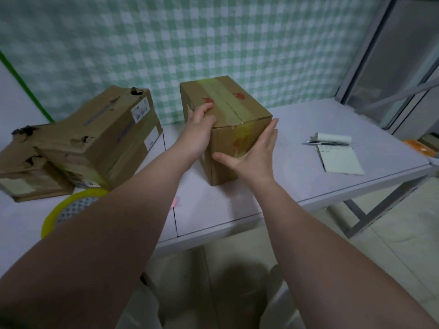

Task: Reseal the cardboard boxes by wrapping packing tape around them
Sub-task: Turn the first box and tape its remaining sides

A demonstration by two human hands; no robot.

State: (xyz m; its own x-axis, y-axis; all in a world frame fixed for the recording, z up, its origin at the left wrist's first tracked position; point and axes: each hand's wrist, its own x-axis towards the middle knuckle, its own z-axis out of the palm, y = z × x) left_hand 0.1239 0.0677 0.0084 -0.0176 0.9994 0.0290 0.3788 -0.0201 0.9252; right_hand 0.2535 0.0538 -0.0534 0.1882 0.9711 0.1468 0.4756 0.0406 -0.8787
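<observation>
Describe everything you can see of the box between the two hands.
The brown cardboard box stands upright on the grey table, one corner toward the camera. Yellowish tape runs along its closed top seam and down the near right face, over red marks. The left hand grips its top edge; the right hand lies flat against the near right face. Battered boxes sit apart to its left.

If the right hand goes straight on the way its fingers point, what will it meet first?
The right hand lies flat on the box, so it would only slide along that side; past it the way looks free up to the checked cloth, though depth is unclear.
</observation>
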